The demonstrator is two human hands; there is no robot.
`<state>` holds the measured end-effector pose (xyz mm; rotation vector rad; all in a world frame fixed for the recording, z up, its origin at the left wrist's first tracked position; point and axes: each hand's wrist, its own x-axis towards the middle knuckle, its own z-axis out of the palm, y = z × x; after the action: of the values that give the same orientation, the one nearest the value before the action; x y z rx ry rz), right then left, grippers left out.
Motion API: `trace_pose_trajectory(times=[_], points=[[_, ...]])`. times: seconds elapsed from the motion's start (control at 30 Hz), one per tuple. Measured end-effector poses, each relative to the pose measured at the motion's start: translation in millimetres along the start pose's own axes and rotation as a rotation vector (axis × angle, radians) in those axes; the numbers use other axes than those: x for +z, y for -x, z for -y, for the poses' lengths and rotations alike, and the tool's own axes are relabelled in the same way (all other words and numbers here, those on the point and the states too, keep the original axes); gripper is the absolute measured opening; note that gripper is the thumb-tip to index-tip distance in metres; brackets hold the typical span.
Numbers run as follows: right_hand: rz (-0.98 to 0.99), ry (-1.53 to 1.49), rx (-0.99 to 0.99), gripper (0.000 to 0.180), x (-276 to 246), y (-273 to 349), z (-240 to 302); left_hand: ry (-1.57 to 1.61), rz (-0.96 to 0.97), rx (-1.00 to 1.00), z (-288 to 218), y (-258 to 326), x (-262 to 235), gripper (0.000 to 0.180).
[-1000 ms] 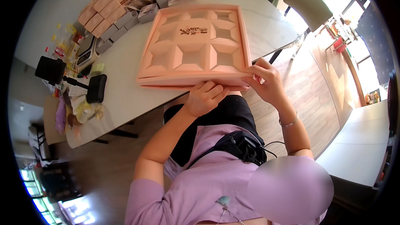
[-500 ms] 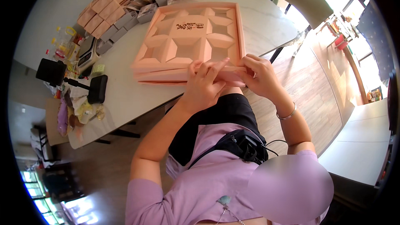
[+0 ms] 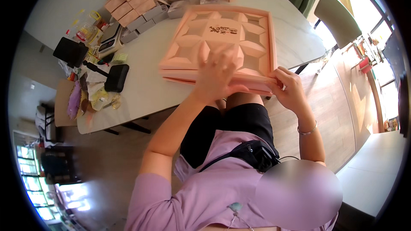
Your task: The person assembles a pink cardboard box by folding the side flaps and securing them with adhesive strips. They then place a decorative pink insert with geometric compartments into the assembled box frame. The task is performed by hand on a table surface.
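Note:
A shallow peach-coloured cardboard gift box (image 3: 273, 45) lies on the white marbled table, its near edge jutting toward me over my lap. Inside it sits a folded peach divider insert (image 3: 224, 29), with several square recesses around a flat middle panel bearing dark printed characters. My right hand (image 3: 290, 86) pinches the near right corner of the box wall between thumb and fingers. Over the near edge, my left hand (image 3: 216, 72) is blurred by motion; its fingers stretch over the insert, the thumb apart, and nothing shows in it. It hides part of the near wall.
Peach and grey small boxes (image 3: 137, 0) are piled at the back left. Closer on the left are a scale (image 3: 110, 40), plastic bottles (image 3: 87, 28) and a black stand (image 3: 116, 78). A chair (image 3: 336, 19) stands beyond the table's right end; a white surface (image 3: 370, 173) is at lower right.
My left hand has lifted from the near wall and spread its fingers over the insert. My right hand still grips the corner. The whole view has shifted, so everything appears farther right.

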<state>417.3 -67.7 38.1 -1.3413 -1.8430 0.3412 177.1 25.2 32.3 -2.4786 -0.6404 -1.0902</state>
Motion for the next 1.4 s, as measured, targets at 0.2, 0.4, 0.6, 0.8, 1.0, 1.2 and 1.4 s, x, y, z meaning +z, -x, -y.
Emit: trace_pose_trajectory(times=[0.2, 0.4, 0.6, 0.8, 1.0, 1.2, 1.4], points=[[0.034, -0.043, 0.025, 0.015, -1.0, -0.3, -1.7, -0.160, -0.137, -0.276, 64.9, 70.0, -3.5, 0.096], [0.043, -0.056, 0.003, 0.015, -3.4, -2.8, -5.3, 0.098, 0.030, -0.424, 105.5, 90.2, -17.8, 0.074], [0.031, -0.079, -0.015, 0.016, -2.6, -1.2, -15.7, -0.147, 0.303, -0.236, 111.4, 88.7, -21.0, 0.067], [0.034, -0.086, -0.029, 0.019, 1.1, -7.0, -19.8, 0.031, 0.089, -0.074, 54.0, 52.4, -13.2, 0.051], [-0.121, -0.345, 0.099, 0.021, 13.6, 7.7, -17.7, 0.201, 0.057, 0.031, 48.9, 28.6, 11.1, 0.035], [-0.098, -0.111, 0.024, 0.032, 19.5, 37.7, -29.1, 0.250, 0.117, -0.044, 51.8, 27.2, 11.9, 0.032], [-0.113, 0.240, -0.026, 0.036, 19.4, 35.7, -37.2, 0.261, 0.137, -0.059, 56.3, 26.3, 12.4, 0.036]])
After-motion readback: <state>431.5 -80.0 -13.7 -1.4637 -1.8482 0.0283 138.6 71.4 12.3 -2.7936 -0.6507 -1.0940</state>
